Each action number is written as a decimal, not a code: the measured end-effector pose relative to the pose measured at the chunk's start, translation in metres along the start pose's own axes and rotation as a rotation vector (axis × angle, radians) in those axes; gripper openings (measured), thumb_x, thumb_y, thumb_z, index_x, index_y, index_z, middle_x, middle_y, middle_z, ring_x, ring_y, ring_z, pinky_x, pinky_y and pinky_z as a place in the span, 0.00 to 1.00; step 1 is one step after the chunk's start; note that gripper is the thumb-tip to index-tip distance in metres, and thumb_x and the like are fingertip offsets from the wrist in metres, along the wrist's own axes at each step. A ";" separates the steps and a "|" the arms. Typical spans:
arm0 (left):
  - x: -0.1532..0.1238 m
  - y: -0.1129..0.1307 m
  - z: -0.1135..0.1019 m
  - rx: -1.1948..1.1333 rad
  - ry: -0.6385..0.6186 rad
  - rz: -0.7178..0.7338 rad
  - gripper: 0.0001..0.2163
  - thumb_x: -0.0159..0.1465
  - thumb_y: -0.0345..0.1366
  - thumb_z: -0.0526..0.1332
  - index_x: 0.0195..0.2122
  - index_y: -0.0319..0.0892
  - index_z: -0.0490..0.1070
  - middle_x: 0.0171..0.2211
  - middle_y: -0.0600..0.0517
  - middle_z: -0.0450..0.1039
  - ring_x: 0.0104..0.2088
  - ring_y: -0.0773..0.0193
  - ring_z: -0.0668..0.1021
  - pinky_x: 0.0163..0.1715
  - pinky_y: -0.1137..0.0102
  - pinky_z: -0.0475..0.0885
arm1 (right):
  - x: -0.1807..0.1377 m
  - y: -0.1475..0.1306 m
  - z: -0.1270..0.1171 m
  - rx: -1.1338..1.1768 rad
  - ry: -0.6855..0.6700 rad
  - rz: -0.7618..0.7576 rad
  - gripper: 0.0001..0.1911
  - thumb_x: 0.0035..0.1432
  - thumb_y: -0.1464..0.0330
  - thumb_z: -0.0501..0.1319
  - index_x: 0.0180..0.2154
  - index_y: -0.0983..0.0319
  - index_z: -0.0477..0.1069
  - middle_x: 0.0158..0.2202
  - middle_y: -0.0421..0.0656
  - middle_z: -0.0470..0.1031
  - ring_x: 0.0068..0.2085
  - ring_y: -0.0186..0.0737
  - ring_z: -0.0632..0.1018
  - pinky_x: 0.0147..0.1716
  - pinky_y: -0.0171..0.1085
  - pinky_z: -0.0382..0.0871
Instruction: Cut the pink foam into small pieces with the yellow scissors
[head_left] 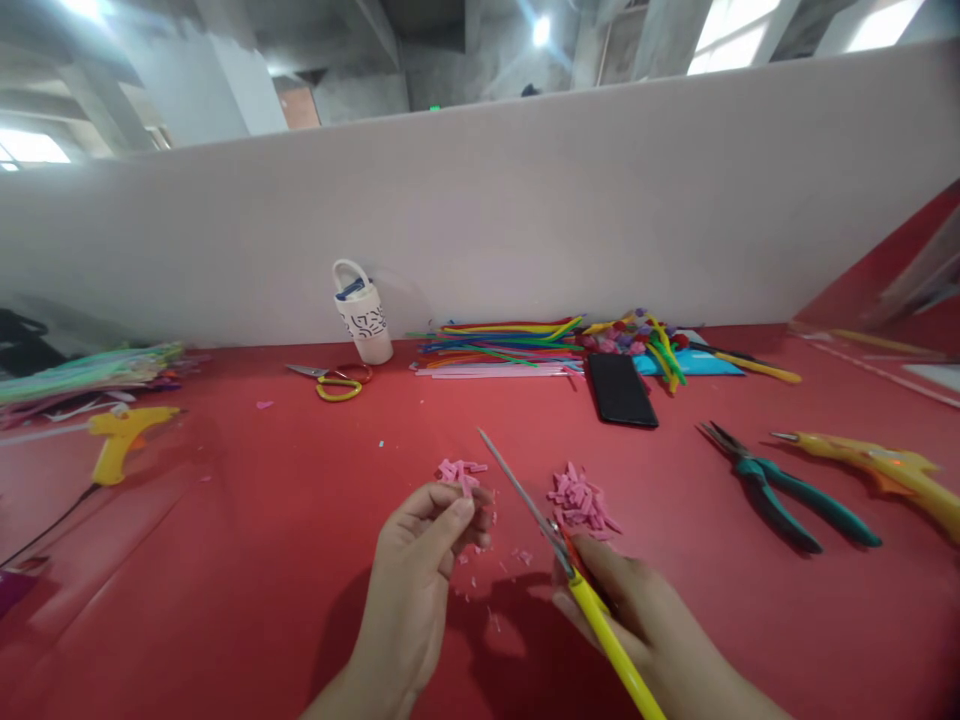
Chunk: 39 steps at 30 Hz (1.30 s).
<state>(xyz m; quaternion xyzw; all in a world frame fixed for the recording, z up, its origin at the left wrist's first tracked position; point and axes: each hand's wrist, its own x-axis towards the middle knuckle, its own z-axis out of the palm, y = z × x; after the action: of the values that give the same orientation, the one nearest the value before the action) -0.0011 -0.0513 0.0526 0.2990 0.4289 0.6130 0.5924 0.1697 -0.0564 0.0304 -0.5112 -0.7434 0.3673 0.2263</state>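
My left hand [427, 550] is closed in a pinch on a small pink strip [468, 484], held between thumb and fingers. In my right hand [630, 610] is a pair of scissors [559, 545] with a yellow and red handle, its blades pointing up and to the left. One small pile of pink strips [454, 468] lies just beyond my left fingertips. A larger pile of pink pieces [583, 500] rests right of the blades. Tiny pink scraps [523, 556] are scattered on the red table between my hands.
Green-handled pliers [780, 490] and a yellow glue gun [877, 465] lie at right, another glue gun [120, 440] at left. Along the back are spare scissors [337, 385], a white tumbler [365, 320], colourful pipe cleaners [495, 345] and a black phone [621, 390].
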 end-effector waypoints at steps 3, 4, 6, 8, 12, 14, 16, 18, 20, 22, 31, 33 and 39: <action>-0.002 -0.003 0.002 0.119 -0.075 -0.064 0.01 0.53 0.29 0.58 0.25 0.39 0.68 0.26 0.52 0.71 0.25 0.71 0.71 0.26 0.76 0.66 | 0.002 -0.005 -0.002 0.258 0.005 0.057 0.11 0.50 0.62 0.52 0.22 0.60 0.54 0.17 0.33 0.56 0.18 0.28 0.59 0.16 0.28 0.53; -0.002 -0.004 0.003 0.165 -0.099 -0.091 0.01 0.52 0.29 0.58 0.25 0.38 0.68 0.24 0.53 0.71 0.23 0.71 0.71 0.26 0.76 0.66 | 0.003 -0.006 -0.002 0.339 0.012 0.092 0.10 0.49 0.62 0.52 0.22 0.60 0.54 0.16 0.32 0.54 0.16 0.27 0.58 0.14 0.28 0.53; -0.004 -0.006 0.008 0.256 -0.135 -0.138 0.02 0.51 0.30 0.58 0.23 0.38 0.67 0.21 0.54 0.69 0.21 0.71 0.70 0.24 0.76 0.65 | 0.004 -0.006 -0.002 0.460 0.044 0.168 0.09 0.48 0.62 0.53 0.24 0.60 0.56 0.15 0.31 0.54 0.14 0.26 0.57 0.12 0.27 0.52; -0.006 -0.009 0.013 0.340 -0.159 -0.159 0.03 0.49 0.30 0.59 0.20 0.38 0.66 0.18 0.55 0.67 0.19 0.71 0.69 0.22 0.76 0.64 | 0.005 -0.004 -0.003 0.535 0.080 0.220 0.09 0.49 0.60 0.53 0.27 0.60 0.59 0.14 0.30 0.55 0.13 0.26 0.57 0.11 0.27 0.53; -0.008 -0.018 0.018 0.445 -0.232 -0.168 0.04 0.47 0.29 0.59 0.18 0.38 0.65 0.15 0.56 0.64 0.17 0.71 0.67 0.19 0.75 0.63 | 0.006 -0.003 -0.004 0.600 0.068 0.212 0.10 0.49 0.61 0.55 0.30 0.60 0.60 0.12 0.30 0.55 0.13 0.27 0.58 0.11 0.27 0.54; -0.008 -0.024 0.017 0.460 -0.258 -0.175 0.03 0.47 0.28 0.58 0.18 0.39 0.65 0.15 0.56 0.64 0.17 0.71 0.67 0.20 0.75 0.63 | 0.004 -0.004 -0.003 0.581 0.046 0.191 0.08 0.49 0.63 0.55 0.28 0.60 0.60 0.13 0.30 0.54 0.13 0.26 0.57 0.11 0.26 0.53; -0.009 -0.028 0.016 0.449 -0.276 -0.176 0.02 0.46 0.27 0.57 0.18 0.39 0.65 0.15 0.56 0.64 0.17 0.71 0.67 0.19 0.75 0.62 | 0.003 -0.006 -0.002 0.531 0.039 0.166 0.07 0.49 0.65 0.54 0.25 0.61 0.58 0.14 0.30 0.54 0.14 0.25 0.57 0.12 0.26 0.52; -0.009 -0.030 0.015 0.436 -0.278 -0.186 0.03 0.46 0.27 0.57 0.18 0.39 0.65 0.16 0.56 0.64 0.17 0.71 0.67 0.19 0.75 0.62 | 0.002 -0.007 -0.001 0.477 0.068 0.151 0.08 0.48 0.66 0.54 0.23 0.61 0.56 0.15 0.31 0.54 0.15 0.25 0.57 0.12 0.26 0.52; -0.009 -0.028 0.016 0.438 -0.267 -0.195 0.03 0.45 0.26 0.57 0.17 0.39 0.65 0.16 0.56 0.64 0.17 0.71 0.67 0.18 0.75 0.62 | 0.002 -0.007 -0.002 0.470 0.124 0.167 0.08 0.49 0.66 0.53 0.22 0.60 0.55 0.15 0.31 0.54 0.15 0.25 0.57 0.12 0.26 0.53; -0.009 -0.024 0.017 0.459 -0.245 -0.194 0.04 0.45 0.27 0.58 0.17 0.39 0.65 0.15 0.56 0.64 0.16 0.71 0.67 0.18 0.75 0.62 | 0.003 -0.007 -0.005 0.484 0.177 0.176 0.09 0.50 0.64 0.52 0.22 0.60 0.54 0.13 0.30 0.53 0.14 0.26 0.57 0.11 0.27 0.54; -0.008 -0.022 0.018 0.439 -0.221 -0.226 0.03 0.45 0.29 0.59 0.17 0.38 0.66 0.13 0.56 0.64 0.15 0.70 0.67 0.18 0.74 0.62 | 0.004 -0.006 -0.003 0.529 0.043 0.198 0.05 0.48 0.66 0.54 0.25 0.61 0.59 0.14 0.30 0.55 0.13 0.25 0.58 0.10 0.25 0.53; -0.007 -0.024 0.016 0.423 -0.252 -0.261 0.02 0.44 0.29 0.60 0.18 0.38 0.67 0.13 0.56 0.64 0.15 0.70 0.67 0.18 0.74 0.62 | 0.003 -0.007 -0.002 0.538 0.022 0.179 0.05 0.47 0.68 0.54 0.24 0.60 0.57 0.14 0.30 0.55 0.13 0.24 0.58 0.10 0.25 0.53; -0.009 -0.019 0.015 0.252 -0.400 -0.357 0.08 0.52 0.34 0.55 0.21 0.37 0.69 0.18 0.52 0.67 0.20 0.69 0.68 0.21 0.75 0.63 | -0.001 -0.007 -0.003 0.580 -0.026 0.121 0.01 0.48 0.70 0.52 0.26 0.60 0.58 0.16 0.31 0.58 0.14 0.25 0.58 0.11 0.25 0.53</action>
<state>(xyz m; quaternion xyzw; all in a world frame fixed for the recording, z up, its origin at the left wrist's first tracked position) 0.0223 -0.0588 0.0441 0.4049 0.4224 0.3697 0.7218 0.1679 -0.0574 0.0380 -0.4636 -0.5784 0.5838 0.3312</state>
